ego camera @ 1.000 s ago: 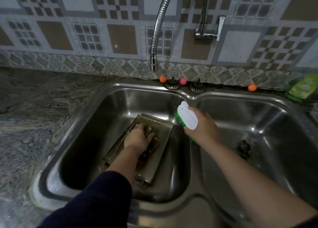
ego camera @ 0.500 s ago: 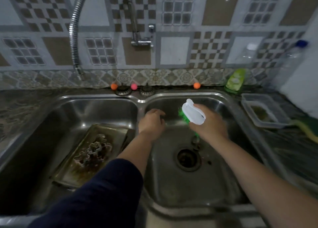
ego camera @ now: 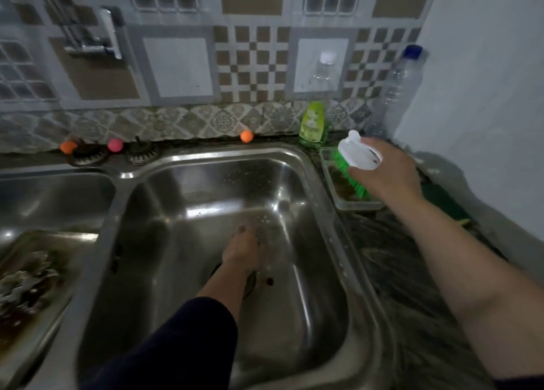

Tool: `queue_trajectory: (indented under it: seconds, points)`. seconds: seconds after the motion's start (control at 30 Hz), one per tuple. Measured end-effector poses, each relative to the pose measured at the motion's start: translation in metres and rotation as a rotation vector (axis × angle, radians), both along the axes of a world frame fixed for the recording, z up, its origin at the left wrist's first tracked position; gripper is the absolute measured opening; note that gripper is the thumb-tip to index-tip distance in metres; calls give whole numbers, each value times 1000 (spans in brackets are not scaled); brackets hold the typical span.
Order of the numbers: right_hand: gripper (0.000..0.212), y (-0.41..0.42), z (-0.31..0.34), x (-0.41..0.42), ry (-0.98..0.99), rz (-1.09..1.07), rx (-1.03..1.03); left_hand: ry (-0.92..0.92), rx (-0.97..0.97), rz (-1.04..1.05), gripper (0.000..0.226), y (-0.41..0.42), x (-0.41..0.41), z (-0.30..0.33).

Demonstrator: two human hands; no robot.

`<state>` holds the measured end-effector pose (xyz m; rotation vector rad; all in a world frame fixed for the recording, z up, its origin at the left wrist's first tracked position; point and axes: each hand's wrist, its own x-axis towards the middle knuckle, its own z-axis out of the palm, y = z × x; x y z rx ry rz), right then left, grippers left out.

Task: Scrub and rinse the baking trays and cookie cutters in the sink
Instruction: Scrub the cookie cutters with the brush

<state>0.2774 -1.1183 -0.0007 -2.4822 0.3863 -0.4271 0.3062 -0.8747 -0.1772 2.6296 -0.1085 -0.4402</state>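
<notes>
A dirty baking tray (ego camera: 44, 328) lies in the left sink basin at the frame's left edge, with several metal cookie cutters (ego camera: 23, 280) piled on it. My left hand (ego camera: 244, 250) is down in the right basin (ego camera: 206, 183), just above the drain; it is blurred, and I cannot make out whether it holds anything. My right hand (ego camera: 388, 172) grips a white scrub brush with green bristles (ego camera: 357, 155). The bristles hang over a clear plastic container (ego camera: 359, 205) on the counter to the right of the sink.
A green dish soap bottle (ego camera: 313, 124) and two clear plastic bottles (ego camera: 400, 86) stand at the back right by the white wall. Small orange and pink balls (ego camera: 246, 136) sit along the sink's back rim. The tap fitting (ego camera: 109, 33) is on the tiled wall at upper left.
My left hand left the tray, crossed to the right basin and dropped toward its drain. My right hand carried the brush right, over the counter container. The view swung right.
</notes>
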Motion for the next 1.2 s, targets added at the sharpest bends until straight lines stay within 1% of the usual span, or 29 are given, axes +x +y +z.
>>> queue_trajectory:
  seconds: [0.07, 0.2, 0.33, 0.43, 0.57, 0.63, 0.7, 0.73, 0.8, 0.87, 0.9, 0.93, 1.0, 1.07, 1.13, 1.2]
  points:
    - [61, -7, -6, 10, 68, 2, -28, 34, 58, -17, 47, -4, 6, -15]
    - [52, -6, -16, 21, 201, 81, -90, 12, 187, 13, 39, -12, 10, -29]
    - [55, -7, -26, 23, 206, 65, -98, -52, 292, 82, 36, -19, 8, -25]
    - [57, -7, -29, 24, 203, 67, -94, -43, 234, 118, 31, -20, 8, -26]
    - [59, -5, -30, 23, 205, 64, -82, -64, 155, 132, 30, -19, -2, -21]
    - [58, -4, -24, 22, 200, 79, -85, -85, 10, 183, 27, -19, -6, -12]
    - [54, -3, -13, 19, 168, 89, -61, -55, -259, 300, 28, -20, -7, 1]
    - [53, -2, -8, 18, 137, 95, -42, 11, -420, 374, 30, -22, -7, 10]
    - [56, 4, 4, 14, 52, 112, 18, 246, -784, 507, 21, -24, -10, 30]
    - [60, 17, 13, 7, -41, 138, 99, 499, -1153, 615, 30, -21, -15, 53]
    - [61, 27, 16, 2, -74, 162, 131, 556, -1285, 679, 32, -18, -16, 63]
    - [62, 38, 18, -5, -88, 195, 158, 572, -1381, 740, 32, -16, -17, 71]
    - [62, 66, 16, -22, -73, 283, 209, 548, -1521, 826, 32, -9, -18, 84]
    - [61, 95, 1, -36, -46, 348, 185, 545, -1619, 839, 41, -2, -22, 99]
    - [60, 123, -19, -50, -13, 377, 158, 534, -1597, 774, 49, 10, -27, 112]
    - [60, 146, -34, -64, -16, 383, 202, 489, -1580, 746, 51, 24, -27, 118]
